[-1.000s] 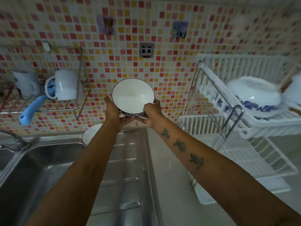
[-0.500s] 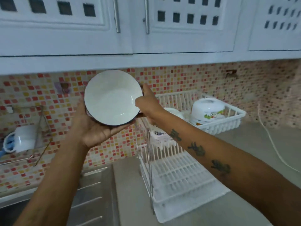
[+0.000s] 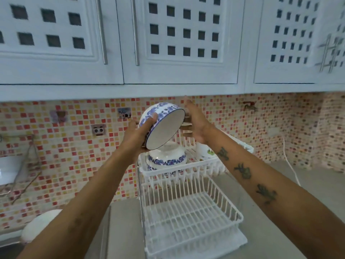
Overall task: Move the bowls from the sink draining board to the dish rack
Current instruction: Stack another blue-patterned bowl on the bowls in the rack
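My view, aimed a second ago down at the sink draining board, now faces the wall cabinets (image 3: pixel 173 40) and the tiled backsplash, with the white two-tier dish rack (image 3: pixel 188 208) centred on the desk (image 3: pixel 280 212) below my arms. The carry is therefore nearly complete, and what remains, in my judgement, is the set-down. The rack's lower tier is bare; its upper tier holds an upturned blue-patterned bowl (image 3: pixel 166 159) and, just beside it to the right, another white dish that I cannot identify. The bowl in transit (image 3: pixel 162 125), which half a second ago showed its white inside to me, is now tilted past vertical with its blue-flowered outside uppermost, directly above the racked bowl and apart from it. My left hand (image 3: pixel 139 134) is clamped on its rim and underside, fingers over the pattern. My right hand (image 3: pixel 195 123), which shared the grip before, is now spread and appears barely touching the far rim.
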A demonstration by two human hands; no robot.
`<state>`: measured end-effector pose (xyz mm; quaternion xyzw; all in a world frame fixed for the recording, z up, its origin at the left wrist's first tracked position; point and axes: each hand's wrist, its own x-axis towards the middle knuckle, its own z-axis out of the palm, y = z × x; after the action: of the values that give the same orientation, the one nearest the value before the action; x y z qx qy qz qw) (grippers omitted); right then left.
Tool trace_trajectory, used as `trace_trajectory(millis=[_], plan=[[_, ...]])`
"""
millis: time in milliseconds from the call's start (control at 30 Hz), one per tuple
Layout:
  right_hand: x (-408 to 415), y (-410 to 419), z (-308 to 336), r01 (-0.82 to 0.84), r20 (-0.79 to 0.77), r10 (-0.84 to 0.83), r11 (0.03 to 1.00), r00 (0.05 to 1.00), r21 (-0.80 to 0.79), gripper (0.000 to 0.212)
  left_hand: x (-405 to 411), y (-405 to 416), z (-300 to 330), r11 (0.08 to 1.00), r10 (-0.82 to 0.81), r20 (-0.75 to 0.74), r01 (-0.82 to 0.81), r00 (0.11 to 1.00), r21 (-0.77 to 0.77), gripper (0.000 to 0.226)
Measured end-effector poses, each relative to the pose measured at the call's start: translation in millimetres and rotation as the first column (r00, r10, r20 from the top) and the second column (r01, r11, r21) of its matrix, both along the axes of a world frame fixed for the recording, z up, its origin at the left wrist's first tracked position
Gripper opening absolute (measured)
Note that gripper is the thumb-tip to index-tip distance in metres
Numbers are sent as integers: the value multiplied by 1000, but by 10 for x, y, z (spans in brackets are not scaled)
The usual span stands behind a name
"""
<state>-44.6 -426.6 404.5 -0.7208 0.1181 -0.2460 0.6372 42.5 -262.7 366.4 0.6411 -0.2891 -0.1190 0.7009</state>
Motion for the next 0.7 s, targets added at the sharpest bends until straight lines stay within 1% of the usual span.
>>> trace_trajectory(millis=[33,67,100,167,233,267,367,400,533,700], plan=[[29,-44,-35,7,-24,-7,1000,1000,6,61,-21,-50,-31,998,58,88,-59,994,10,78],[62,-81,-73,12,-46,-11,1000,999,2,59,-43,-90,-61,994,108,184,-110,977,-2,74],[86,-94,-105,10,-63,-10,1000,998,-7,58,-53,-121,-97,988,150,285,-156,947,-1,72],[173,-153,-175,8,-72,-10,1000,997,-21,56,-49,-201,-173,971,191,448,-234,873,41,78],[227,-176,-229,28,-65,-29,999,997,-23,47,-27,-264,-223,945,192,555,-306,809,119,88],[264,-200,-274,40,-77,-42,999,996,-26,47,-6,-293,-245,935,185,574,-323,798,148,90],[381,-272,-423,29,-123,-32,999,992,-21,60,40,-342,-310,919,151,590,-333,793,213,89],[414,-295,-451,25,-131,-27,1000,991,-17,62,62,-358,-333,908,140,606,-346,783,236,88],[544,-395,-533,27,-156,-35,998,987,-52,45,149,-425,-402,862,107,666,-403,739,308,93],[654,-476,-697,7,-197,-11,1000,980,-19,38,199,-477,-484,814,56,719,-449,692,369,98]])
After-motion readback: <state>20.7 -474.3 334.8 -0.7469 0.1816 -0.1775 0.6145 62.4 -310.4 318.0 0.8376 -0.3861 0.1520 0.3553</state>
